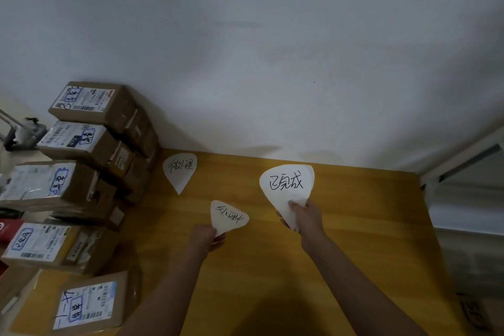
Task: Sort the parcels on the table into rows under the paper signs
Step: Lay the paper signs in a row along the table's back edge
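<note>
Head view, surface: a yellow wooden tabletop (354,240) runs up to a plain white wall (272,63).
Head view, left hand: the left hand (204,237) is over the middle of the tabletop. Its fingers are curled round the pointed end of a small white teardrop-shaped paper sign (228,217) with black handwriting, whose rounded end points up and to the right.
Head view, right hand: the right hand (305,217) is further right and nearer the wall. It pinches the narrow end of a larger white teardrop-shaped paper sign (286,185), thumb on top, with the handwritten face up and the rounded end toward the wall. I cannot tell whether either held sign touches the wood.
Head view, third sign: a white handwritten paper sign (179,172) lies flat on the tabletop close to the wall, point toward the person, just beside the parcels.
Head view, parcels: brown cardboard parcels (79,140) with white shipping labels marked in blue pen are piled along the left side, from the wall down to the near edge. They are stacked in layers and well apart from both hands.
Head view, nearest parcel: a brown labelled box (87,303) sits at the bottom left.
Head view, edges: a red packet (8,229) shows at the far left, and a pale metal frame (463,155) stands to the right of the tabletop.
</note>
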